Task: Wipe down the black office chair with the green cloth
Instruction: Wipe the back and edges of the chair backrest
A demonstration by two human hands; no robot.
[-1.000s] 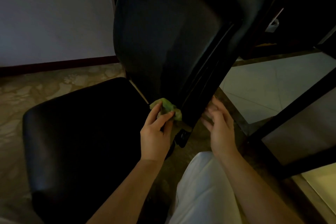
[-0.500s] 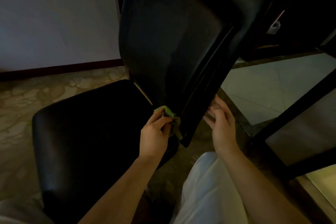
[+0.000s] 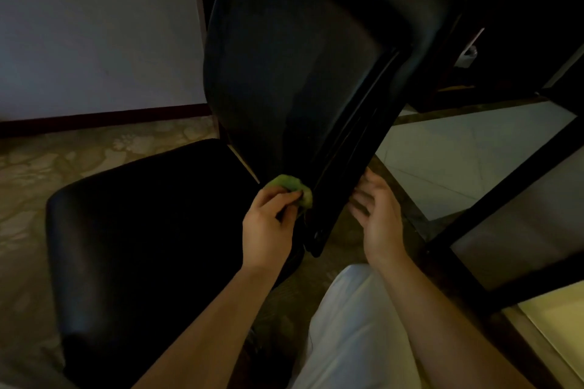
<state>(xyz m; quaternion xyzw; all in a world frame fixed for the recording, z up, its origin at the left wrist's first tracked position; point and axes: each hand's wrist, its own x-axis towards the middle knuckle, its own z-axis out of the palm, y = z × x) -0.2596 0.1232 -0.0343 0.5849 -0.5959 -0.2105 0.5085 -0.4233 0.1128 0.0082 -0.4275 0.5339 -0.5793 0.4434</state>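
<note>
Room: We look down on a dim room with a patterned floor (image 3: 94, 155) under our hands and a pale wall behind.
Black office chair (image 3: 284, 79): Its tall backrest rises directly ahead of our fingers, turned edge-on, so its lower edge drops down between our two hands. The padded seat (image 3: 142, 230) spreads out to the left of our left hand.
Dark frame (image 3: 505, 180): Slanting dark bars, perhaps a desk's legs, stand well to the right of our right hand.
White trousers (image 3: 354, 335): Our leg shows below, between our forearms.
Left hand (image 3: 268, 224): Its fingers are closed on the green cloth, pressing it against the lower edge of the backrest.
Right hand (image 3: 377, 215): Its fingers are spread wide and hold nothing. They lie at the back of the same edge; we cannot tell whether they touch it.
Green cloth (image 3: 292, 188): It is bunched small at our left fingertips, touching the chair just above the seat.
Step in hand: We judge this to be wiping the backrest's lower edge.
What could go wrong: The cloth is a tight wad, so each pass may cover little and leave streaks. If our right hand does not brace it, the backrest may swing away under pressure. Loose cloth could snag on the fitting below our left fingers.
</note>
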